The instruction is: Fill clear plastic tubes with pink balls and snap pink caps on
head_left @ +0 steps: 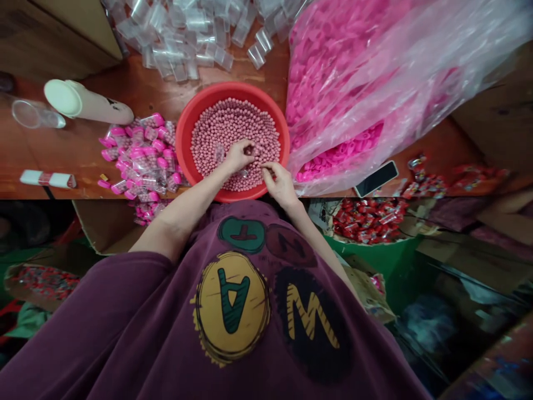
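A red bowl full of small pink balls stands on the wooden table in front of me. My left hand hovers over the balls with its fingers pinched together near a small clear tube. My right hand rests at the bowl's near rim, fingers curled in a pinch. What either pinch holds is too small to make out. Left of the bowl lies a heap of filled clear tubes with pink caps.
Empty clear tubes are piled at the back. A large clear bag of pink caps lies to the right, with a phone beside it. A white bottle lies at left. A tray of red wrapped items sits lower right.
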{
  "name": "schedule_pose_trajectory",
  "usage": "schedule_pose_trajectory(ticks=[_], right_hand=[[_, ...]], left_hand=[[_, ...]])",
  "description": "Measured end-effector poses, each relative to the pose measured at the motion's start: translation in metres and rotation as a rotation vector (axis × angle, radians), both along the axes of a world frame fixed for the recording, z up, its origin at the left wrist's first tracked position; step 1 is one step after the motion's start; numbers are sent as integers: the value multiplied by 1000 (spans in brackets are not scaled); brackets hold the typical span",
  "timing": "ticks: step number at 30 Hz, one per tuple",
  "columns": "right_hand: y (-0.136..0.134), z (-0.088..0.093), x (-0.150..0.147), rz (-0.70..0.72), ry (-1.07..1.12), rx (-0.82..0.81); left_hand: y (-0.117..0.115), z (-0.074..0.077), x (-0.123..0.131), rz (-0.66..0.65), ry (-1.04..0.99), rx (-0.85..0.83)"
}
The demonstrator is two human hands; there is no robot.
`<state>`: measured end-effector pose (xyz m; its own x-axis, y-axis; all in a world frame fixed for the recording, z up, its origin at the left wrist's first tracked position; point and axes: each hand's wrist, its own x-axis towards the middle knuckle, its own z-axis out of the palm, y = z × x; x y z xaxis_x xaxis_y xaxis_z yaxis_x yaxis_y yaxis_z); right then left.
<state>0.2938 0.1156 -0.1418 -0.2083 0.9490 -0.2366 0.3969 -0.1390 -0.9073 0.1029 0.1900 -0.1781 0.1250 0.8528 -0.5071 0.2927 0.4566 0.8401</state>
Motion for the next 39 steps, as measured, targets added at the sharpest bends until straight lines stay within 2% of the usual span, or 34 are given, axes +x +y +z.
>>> schedule_pose_trajectory(ticks=[3,6,9,13,17,21,25,33,35,39], right_hand=[[8,-2,-2,-86,68,-57],[22,-2,-4,-101,124,-48],[40,8,-5,-29,113,27],[59,32,-8,165,-2,146],[68,47,-10,316,-48,181],[68,48,-10,382,-13,143],[60,40,-11,330,77,19],[52,35,-7,291,225,-226],[51,34,-8,242,241,-217],[53,31,-13,231,186,-72]], left_hand=[[-10,23,-13,95,-95,-27],[-21,50,-20,160,-192,-88],[-31,71,-22,176,-370,-200],[-35,85,-20,143,-480,-294],[-34,86,-18,164,-483,-338],[-35,82,-20,178,-459,-301],[-39,78,-21,229,-412,-270],[-37,80,-16,230,-341,-220],[-37,79,-16,215,-343,-238],[-40,74,-17,150,-320,-269]])
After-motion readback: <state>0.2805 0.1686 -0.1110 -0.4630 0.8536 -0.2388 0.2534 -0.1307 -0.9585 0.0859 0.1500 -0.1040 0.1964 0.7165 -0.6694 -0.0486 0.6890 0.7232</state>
